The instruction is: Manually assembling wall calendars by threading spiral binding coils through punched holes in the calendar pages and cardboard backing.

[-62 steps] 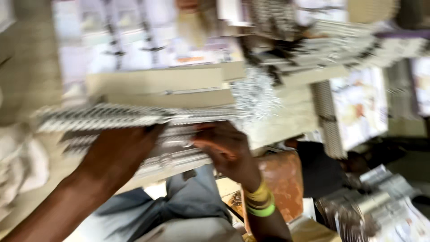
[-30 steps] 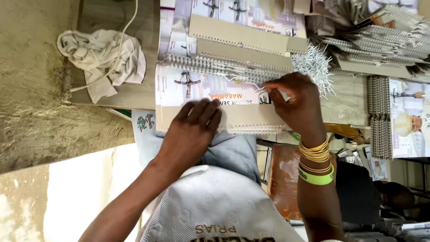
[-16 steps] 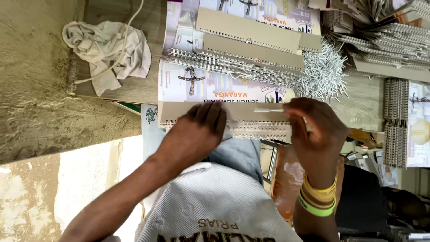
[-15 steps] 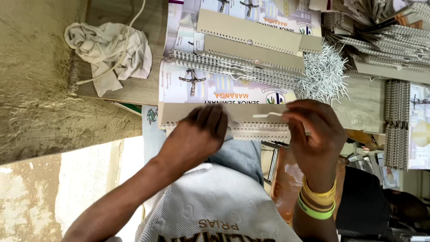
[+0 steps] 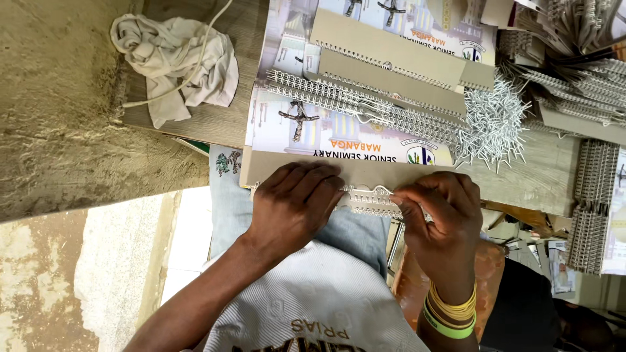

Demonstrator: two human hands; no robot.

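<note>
Fingers of my right hand [image 5: 438,212] pinch the white wire binding comb [image 5: 370,199] along the near edge of one brown card-backed booklet [image 5: 365,175], closed tight on the wire. My left hand [image 5: 293,202] lies flat on that booklet, fingers loosely curled, gripping nothing — just pressing it to the wooden table [image 5: 215,120]. Beyond it lie three more bound booklets [image 5: 391,78], overlapping, and one loose heap of wire combs [image 5: 492,124]. One crumpled white cloth [image 5: 173,55] sits at the table's far-left corner.
</note>
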